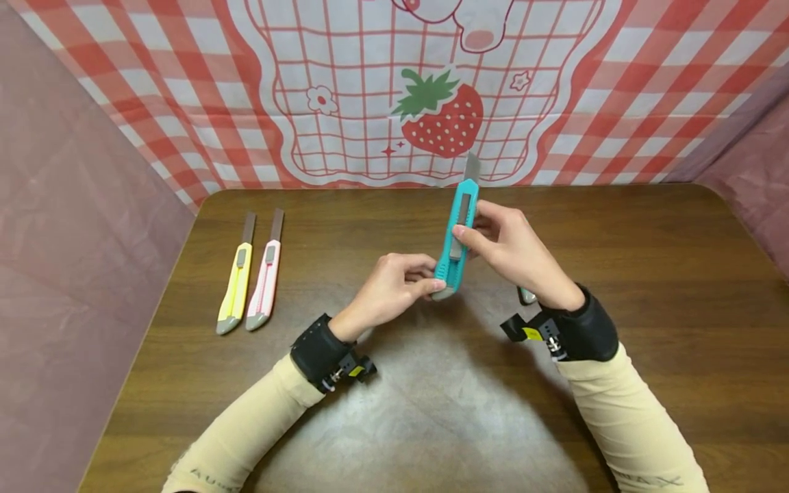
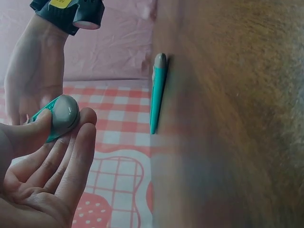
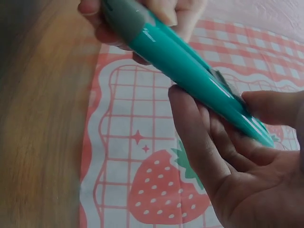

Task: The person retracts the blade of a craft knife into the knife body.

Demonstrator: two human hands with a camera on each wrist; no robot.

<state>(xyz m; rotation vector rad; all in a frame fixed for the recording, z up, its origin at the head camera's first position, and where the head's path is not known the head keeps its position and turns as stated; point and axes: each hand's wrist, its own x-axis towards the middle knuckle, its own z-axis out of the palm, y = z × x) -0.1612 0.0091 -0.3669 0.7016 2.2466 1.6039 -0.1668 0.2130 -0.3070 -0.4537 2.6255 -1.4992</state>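
Observation:
Both hands hold one teal utility knife [image 1: 453, 263] above the table, tilted with its blade [image 1: 472, 166] out at the top. My left hand [image 1: 391, 287] pinches the knife's grey butt end, thumb on one side and fingers behind. Higher up the body, my right hand [image 1: 514, 250] grips it, the thumb pressing at the dark slider. The right wrist view shows the teal back of the handle [image 3: 190, 78] lying over the right fingers. A second teal utility knife [image 2: 158, 95] lies on the table, mostly hidden under the right wrist in the head view.
On the table's left side lie a yellow utility knife [image 1: 236, 287] and a pink one [image 1: 264, 284] side by side, blades out and pointing away. A red-checked cloth with a strawberry [image 1: 444, 123] hangs behind the brown wooden table [image 1: 666, 308].

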